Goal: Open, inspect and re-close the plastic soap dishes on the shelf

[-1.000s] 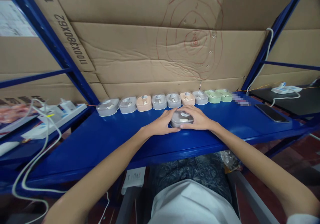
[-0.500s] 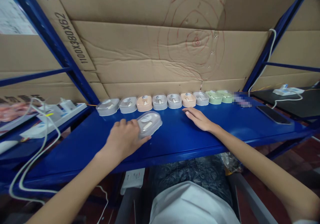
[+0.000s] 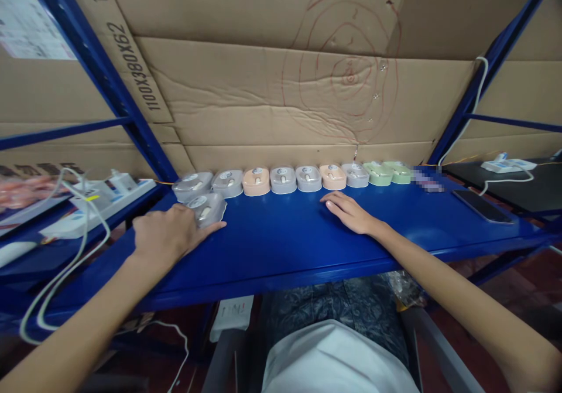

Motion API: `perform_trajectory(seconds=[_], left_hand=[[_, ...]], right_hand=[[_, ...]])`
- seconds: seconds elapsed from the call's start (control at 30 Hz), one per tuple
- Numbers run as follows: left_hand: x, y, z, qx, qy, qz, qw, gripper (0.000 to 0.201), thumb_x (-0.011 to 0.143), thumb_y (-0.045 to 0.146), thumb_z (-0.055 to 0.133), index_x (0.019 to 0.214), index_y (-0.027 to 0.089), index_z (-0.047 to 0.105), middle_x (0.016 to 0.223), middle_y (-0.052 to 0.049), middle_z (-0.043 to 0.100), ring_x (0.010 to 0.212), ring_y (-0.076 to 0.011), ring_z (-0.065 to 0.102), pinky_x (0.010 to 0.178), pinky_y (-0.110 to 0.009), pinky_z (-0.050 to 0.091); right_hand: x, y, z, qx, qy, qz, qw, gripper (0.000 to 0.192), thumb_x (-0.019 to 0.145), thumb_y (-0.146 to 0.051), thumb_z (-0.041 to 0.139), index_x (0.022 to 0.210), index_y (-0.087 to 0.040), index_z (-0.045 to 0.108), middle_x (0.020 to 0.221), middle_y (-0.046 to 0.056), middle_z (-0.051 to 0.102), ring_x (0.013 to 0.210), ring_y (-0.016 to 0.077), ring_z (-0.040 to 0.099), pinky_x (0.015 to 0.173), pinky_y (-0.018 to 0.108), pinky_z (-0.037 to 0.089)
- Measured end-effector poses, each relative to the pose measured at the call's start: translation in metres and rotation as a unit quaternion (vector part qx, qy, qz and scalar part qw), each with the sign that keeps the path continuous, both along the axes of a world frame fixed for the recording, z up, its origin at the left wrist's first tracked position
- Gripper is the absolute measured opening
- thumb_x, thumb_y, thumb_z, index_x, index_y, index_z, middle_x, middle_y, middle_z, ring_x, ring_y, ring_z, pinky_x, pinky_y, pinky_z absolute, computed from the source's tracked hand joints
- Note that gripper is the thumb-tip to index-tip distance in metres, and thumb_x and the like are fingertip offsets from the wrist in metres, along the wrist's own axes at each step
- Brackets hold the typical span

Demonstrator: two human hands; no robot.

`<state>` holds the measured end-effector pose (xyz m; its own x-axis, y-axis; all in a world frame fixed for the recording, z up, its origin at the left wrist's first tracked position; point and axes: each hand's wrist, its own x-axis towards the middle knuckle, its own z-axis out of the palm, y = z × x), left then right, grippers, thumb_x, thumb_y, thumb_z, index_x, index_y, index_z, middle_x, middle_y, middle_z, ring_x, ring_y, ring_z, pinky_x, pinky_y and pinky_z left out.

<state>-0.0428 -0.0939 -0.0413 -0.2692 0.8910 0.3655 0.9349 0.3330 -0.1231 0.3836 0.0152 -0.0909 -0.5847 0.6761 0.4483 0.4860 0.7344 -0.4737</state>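
Now the left hand point(image 3: 169, 236) grips a grey earbud case point(image 3: 205, 208), placing it near the row's point(image 3: 307, 177) left end; release comes next; right hand point(image 3: 349, 211) rests flat, fingers together.

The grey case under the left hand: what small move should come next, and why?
Probably let go of it. The left hand has the grey case on the blue shelf, just in front of the left end of the row of cases. The right hand rests flat.

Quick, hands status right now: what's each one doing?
Left hand: closed around a grey case on the blue shelf.
Right hand: open, flat on the shelf, holding nothing.
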Motion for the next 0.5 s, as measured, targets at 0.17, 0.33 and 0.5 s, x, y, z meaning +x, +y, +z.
perform_trajectory(seconds=[0.17,0.33,0.5], left_hand=[[0.006,0.002,0.011,-0.049,0.011,0.024,0.998,0.085,0.079,0.097,0.045,0.089,0.017,0.073,0.091,-0.023,0.075,0.093,-0.0521,0.076,0.079,-0.058,0.056],[-0.012,0.009,0.034,-0.083,-0.029,0.054,0.995,0.1,0.086,0.097,0.031,0.098,0.01,0.078,0.108,-0.029,0.078,0.107,-0.0545,0.074,0.092,-0.061,0.054],[-0.068,0.065,0.051,-0.025,-0.092,-0.071,0.993,0.073,0.098,0.071,0.04,0.119,0.01,0.075,0.098,-0.02,0.077,0.099,-0.0397,0.072,0.094,-0.05,0.053]], right_hand=[[0.0,0.0,-0.001,0.007,0.0,0.004,1.0,0.058,0.113,-0.066,0.036,0.129,-0.027,0.076,0.134,0.011,0.073,0.132,0.0316,0.066,0.121,0.06,0.048],[0.0,0.0,-0.002,0.006,-0.002,0.008,1.0,0.058,0.113,-0.066,0.036,0.128,-0.028,0.076,0.134,0.01,0.074,0.133,0.0311,0.065,0.122,0.059,0.047],[0.0,0.001,-0.002,0.007,-0.006,0.008,1.0,0.06,0.113,-0.066,0.034,0.128,-0.026,0.076,0.135,0.012,0.073,0.132,0.0312,0.065,0.122,0.058,0.047]])
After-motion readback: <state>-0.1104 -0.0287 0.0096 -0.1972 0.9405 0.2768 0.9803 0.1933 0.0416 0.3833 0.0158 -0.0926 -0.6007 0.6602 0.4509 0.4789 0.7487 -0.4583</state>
